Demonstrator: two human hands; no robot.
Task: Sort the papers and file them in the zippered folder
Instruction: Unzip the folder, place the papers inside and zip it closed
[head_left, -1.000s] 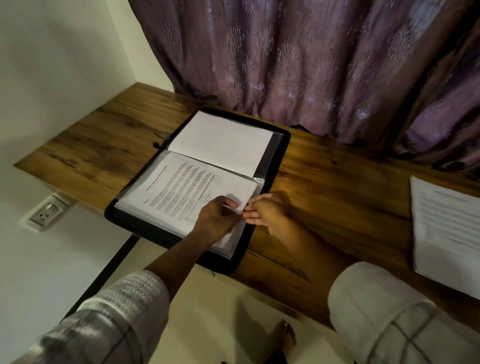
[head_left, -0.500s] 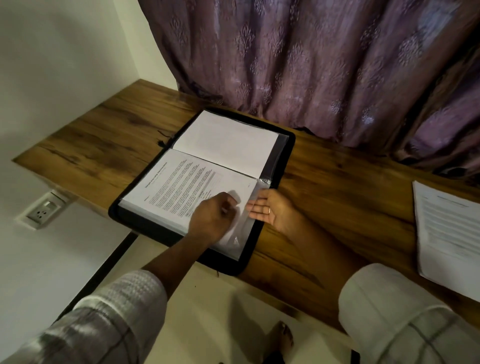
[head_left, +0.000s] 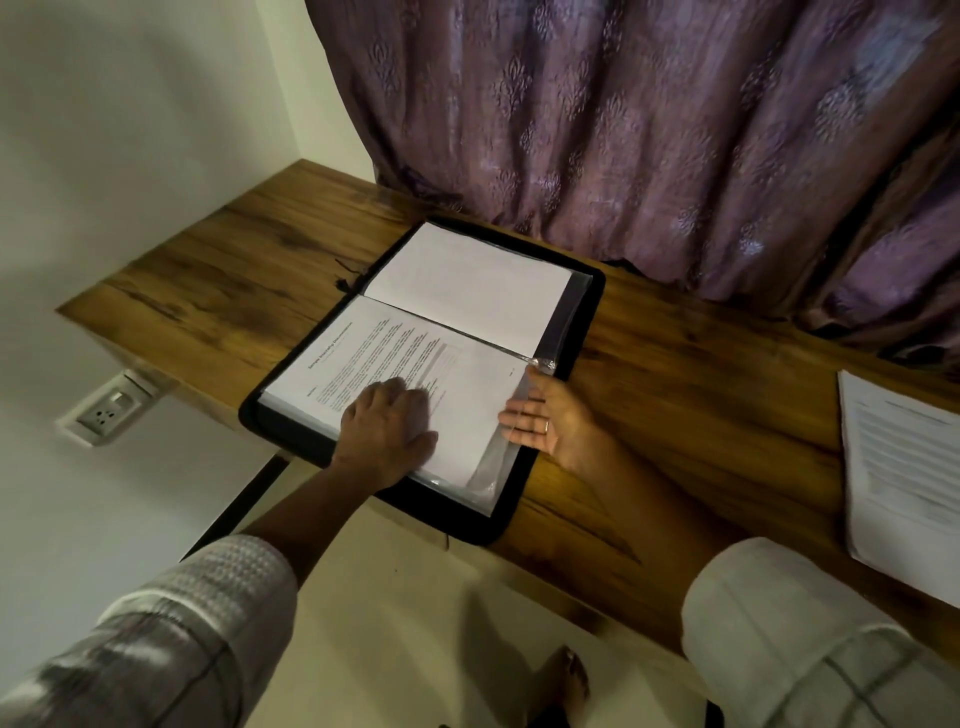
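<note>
A black zippered folder (head_left: 584, 312) lies open on the wooden desk (head_left: 701, 415). Its near half shows a printed sheet (head_left: 384, 348) inside a clear sleeve (head_left: 493, 467); the far half shows a blank white page (head_left: 467, 280). My left hand (head_left: 387, 423) presses flat on the printed sheet, fingers spread. At the sleeve's right edge my right hand (head_left: 545, 421) lies palm up with straight fingers touching the plastic. A stack of printed papers (head_left: 904, 467) lies on the desk at the right.
A purple patterned curtain (head_left: 623, 130) hangs right behind the folder. The desk ends at the wall on the left, with a wall socket (head_left: 106, 413) below it. My foot (head_left: 569, 680) stands on the floor under the desk's front edge.
My left hand has let go of the sheet's corner and slid left, flattening onto the page. My right hand has uncurled and turned palm up at the sleeve's edge.
</note>
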